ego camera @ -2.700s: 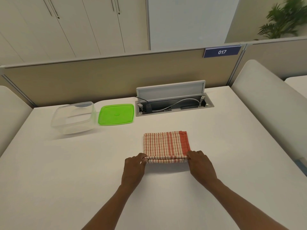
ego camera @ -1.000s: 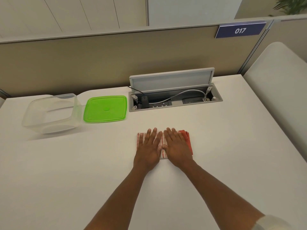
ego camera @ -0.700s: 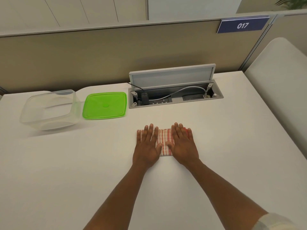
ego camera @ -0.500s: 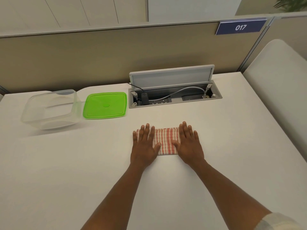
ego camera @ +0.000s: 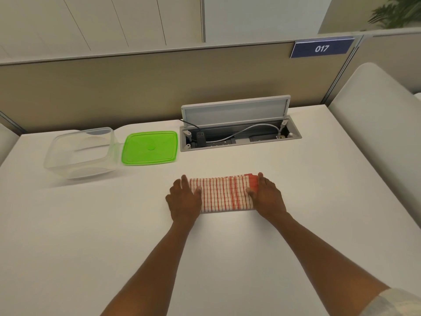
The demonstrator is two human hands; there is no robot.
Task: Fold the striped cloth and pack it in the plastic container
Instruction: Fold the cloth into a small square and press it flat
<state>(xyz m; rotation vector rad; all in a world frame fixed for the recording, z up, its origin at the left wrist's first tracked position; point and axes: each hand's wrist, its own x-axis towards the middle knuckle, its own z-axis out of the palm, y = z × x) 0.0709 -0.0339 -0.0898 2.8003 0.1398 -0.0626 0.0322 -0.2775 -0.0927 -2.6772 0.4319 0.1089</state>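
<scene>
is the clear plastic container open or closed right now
Open. The clear plastic container has no cover on it; its flat green lid lies beside it on the white table.

The red-and-white striped cloth (ego camera: pixel 224 194) lay folded flat on the table; the clear plastic container (ego camera: pixel 80 152) sat open, well apart.

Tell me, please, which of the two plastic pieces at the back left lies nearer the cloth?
The green lid, flat on the table. The clear container stands left of it, farther from the cloth.
</scene>
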